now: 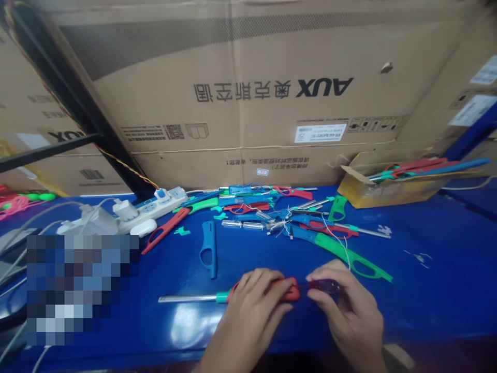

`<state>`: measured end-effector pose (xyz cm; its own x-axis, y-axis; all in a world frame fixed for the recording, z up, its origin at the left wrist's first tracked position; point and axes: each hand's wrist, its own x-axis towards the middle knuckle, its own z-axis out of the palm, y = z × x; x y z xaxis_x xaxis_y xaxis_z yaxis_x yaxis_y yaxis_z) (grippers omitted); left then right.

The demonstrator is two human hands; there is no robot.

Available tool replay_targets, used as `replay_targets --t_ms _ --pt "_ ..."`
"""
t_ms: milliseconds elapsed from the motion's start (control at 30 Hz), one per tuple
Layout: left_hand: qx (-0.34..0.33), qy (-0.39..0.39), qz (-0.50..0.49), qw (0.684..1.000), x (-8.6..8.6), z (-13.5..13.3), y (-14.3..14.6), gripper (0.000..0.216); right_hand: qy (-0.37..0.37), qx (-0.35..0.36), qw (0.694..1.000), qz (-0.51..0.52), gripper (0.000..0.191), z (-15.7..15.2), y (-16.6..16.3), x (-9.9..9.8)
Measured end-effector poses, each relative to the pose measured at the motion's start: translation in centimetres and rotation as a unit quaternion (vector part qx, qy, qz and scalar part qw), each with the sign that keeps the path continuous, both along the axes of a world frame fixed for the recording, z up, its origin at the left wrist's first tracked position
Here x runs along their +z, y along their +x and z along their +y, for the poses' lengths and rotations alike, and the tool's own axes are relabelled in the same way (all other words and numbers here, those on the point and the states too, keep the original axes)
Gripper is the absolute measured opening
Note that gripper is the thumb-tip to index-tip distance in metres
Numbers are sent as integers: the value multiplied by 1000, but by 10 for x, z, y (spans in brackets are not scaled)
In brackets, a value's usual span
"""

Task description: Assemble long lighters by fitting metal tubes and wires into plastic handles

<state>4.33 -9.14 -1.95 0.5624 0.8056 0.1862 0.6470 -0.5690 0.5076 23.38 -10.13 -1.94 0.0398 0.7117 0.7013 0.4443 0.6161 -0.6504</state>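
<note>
My left hand (254, 305) is closed round the red handle of a long-nosed lighter (217, 297), whose metal tube and teal collar point left over the blue table (446, 290). My right hand (349, 305) pinches a dark translucent piece (325, 285) at the handle's right end. Both hands rest near the table's front edge.
A heap of lighter parts (287, 217) in red, blue and green lies behind the hands. A loose blue handle shell (208, 248) lies to the left. A white power strip (151, 210) with plugs and cables sits at left. A cardboard tray (388, 189) of lighters stands at right. Big cardboard boxes (248, 93) wall the back.
</note>
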Motion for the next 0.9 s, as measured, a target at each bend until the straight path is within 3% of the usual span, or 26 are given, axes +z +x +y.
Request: replay_targets --t_ms 367,900 --pt "1 -8 -1 1000 3 0 0 34 -6 16 1000 27 15 0 -1 -1" --pt "-2 9 -6 1000 2 0 0 34 -27 35 999 1 8 0 -1 -2"
